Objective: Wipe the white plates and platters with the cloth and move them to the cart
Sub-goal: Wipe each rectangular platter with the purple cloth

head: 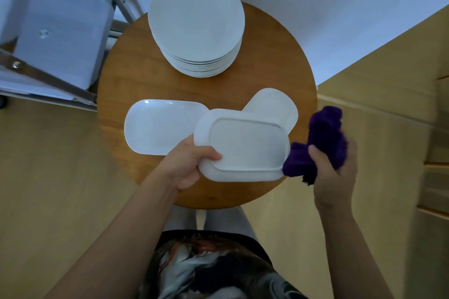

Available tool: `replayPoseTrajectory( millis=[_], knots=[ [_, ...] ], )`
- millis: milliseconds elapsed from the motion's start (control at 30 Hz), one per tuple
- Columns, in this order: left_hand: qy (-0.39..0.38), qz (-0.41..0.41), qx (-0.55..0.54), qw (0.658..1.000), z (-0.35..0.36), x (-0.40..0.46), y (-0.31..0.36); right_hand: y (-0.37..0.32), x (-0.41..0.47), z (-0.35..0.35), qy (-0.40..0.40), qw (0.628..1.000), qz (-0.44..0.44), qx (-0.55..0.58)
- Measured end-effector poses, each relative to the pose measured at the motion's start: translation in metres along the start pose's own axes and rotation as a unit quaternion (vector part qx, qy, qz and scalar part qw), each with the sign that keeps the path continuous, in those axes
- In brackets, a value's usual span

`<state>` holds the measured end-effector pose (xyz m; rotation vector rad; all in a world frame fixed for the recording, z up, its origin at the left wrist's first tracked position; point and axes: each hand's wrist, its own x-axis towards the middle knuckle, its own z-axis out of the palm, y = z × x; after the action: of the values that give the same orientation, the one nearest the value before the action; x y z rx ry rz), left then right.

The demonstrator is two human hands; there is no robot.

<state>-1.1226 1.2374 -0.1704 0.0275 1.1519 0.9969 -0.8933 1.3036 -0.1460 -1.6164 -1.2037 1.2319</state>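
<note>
My left hand (pixel 188 164) grips the left end of a white rectangular platter (pixel 245 147), held underside up above the round wooden table (pixel 279 60). My right hand (pixel 336 172) holds a bunched purple cloth (pixel 324 138) just off the platter's right end. A second white platter (pixel 160 126) lies face up on the table to the left. Another white platter (pixel 274 104) lies partly hidden behind the held one. A tall stack of round white plates (pixel 196 22) stands at the table's far side.
A metal-framed cart (pixel 48 75) stands at the left, with white rectangular dishes (pixel 63 29) stacked on its shelf. A white wall runs behind the table. Wooden floor lies on both sides, and wooden cabinet edges (pixel 435 172) show at the right.
</note>
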Motion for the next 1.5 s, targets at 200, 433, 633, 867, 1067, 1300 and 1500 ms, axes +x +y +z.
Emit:
replayPoseTrajectory(
  millis=[200, 433, 633, 867, 1067, 1300, 1500],
  knots=[
    [-0.071, 0.047, 0.099, 0.991, 0.019, -0.011, 0.002, -0.026, -0.032, 0.058, -0.395, 0.860, -0.226, -0.231],
    [-0.080, 0.088, 0.115, 0.986, 0.003, -0.025, 0.016, -0.031, -0.025, 0.087, -0.336, 0.848, -0.314, -0.263],
    [-0.103, 0.090, 0.118, 0.983, 0.005, -0.029, 0.016, -0.032, -0.006, 0.073, -0.307, 0.875, -0.292, -0.235],
    [-0.072, 0.129, 0.096, 0.984, -0.008, -0.038, 0.038, -0.021, 0.018, 0.039, -0.238, 0.952, -0.108, -0.161],
    [-0.032, 0.155, 0.013, 0.987, 0.001, -0.036, 0.032, 0.004, -0.004, 0.043, -0.077, 0.988, 0.094, 0.092],
    [-0.012, 0.156, -0.064, 0.986, 0.039, -0.029, -0.019, -0.001, -0.033, 0.096, 0.057, 0.921, 0.236, 0.305],
    [-0.045, 0.081, -0.059, 0.994, 0.012, -0.039, 0.004, -0.007, -0.010, 0.062, -0.031, 0.958, 0.189, 0.212]
  ],
)
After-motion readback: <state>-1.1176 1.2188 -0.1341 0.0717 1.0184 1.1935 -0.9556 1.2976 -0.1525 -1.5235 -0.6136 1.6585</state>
